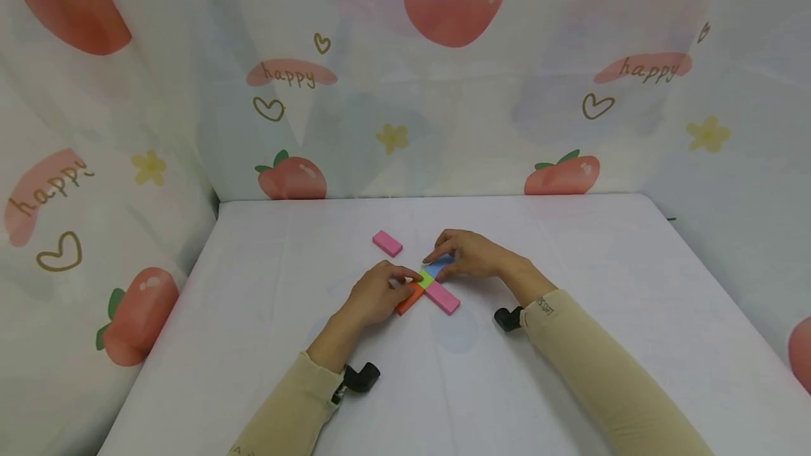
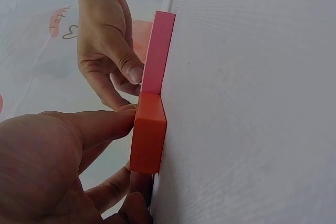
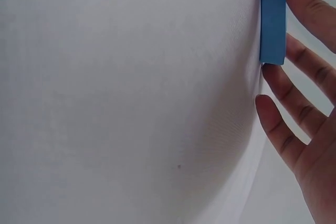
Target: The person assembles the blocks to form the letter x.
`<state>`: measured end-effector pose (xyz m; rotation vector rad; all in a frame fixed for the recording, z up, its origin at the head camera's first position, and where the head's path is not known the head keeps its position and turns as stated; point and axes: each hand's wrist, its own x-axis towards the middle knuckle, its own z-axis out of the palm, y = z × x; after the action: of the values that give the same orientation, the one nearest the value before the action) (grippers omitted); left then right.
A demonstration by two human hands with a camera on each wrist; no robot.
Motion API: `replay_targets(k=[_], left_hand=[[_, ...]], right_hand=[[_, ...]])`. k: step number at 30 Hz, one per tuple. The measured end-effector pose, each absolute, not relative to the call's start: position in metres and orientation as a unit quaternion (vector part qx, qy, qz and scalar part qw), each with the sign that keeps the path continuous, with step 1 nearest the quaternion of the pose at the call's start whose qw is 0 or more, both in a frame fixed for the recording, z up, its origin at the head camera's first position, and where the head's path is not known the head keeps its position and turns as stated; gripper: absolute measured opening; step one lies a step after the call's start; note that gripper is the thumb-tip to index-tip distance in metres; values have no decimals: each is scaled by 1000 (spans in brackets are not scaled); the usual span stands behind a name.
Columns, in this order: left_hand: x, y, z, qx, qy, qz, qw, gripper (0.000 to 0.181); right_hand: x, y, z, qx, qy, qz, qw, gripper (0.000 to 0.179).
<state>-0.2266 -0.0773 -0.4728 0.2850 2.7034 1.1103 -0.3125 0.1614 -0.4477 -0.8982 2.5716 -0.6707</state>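
Flat coloured blocks meet in a cross-like shape mid-table. A small green block (image 1: 426, 278) lies at the centre, with an orange block (image 1: 410, 300) at its near left, a pink block (image 1: 443, 298) at its near right and a blue block (image 1: 438, 266) at its far right. My left hand (image 1: 378, 294) pinches the orange block, its index finger reaching towards the green one. The thumb and fingers of my right hand (image 1: 475, 255) hold the blue block, partly covering it. In the right wrist view, the blue block's end (image 3: 273, 24) lies flat on the cloth.
A second pink block (image 1: 387, 243) lies apart, beyond the left hand. White cloth covers the table (image 1: 285, 252). Behind it hangs a printed curtain (image 1: 456, 104) with fruit and hearts. Black wrist cameras sit at both beige sleeves (image 1: 595, 357).
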Motion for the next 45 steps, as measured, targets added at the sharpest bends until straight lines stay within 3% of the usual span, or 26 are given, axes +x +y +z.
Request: replay_targets(k=[21,45], left_hand=[[-225,-77,-478,89,916,377,103,20],[-228,-81,-473,111,919,366,94,22]], right_hand=[[-304,168,-450,-300,906,-263,140,40],[-266,168,-436,-302,900,-291,125,33]])
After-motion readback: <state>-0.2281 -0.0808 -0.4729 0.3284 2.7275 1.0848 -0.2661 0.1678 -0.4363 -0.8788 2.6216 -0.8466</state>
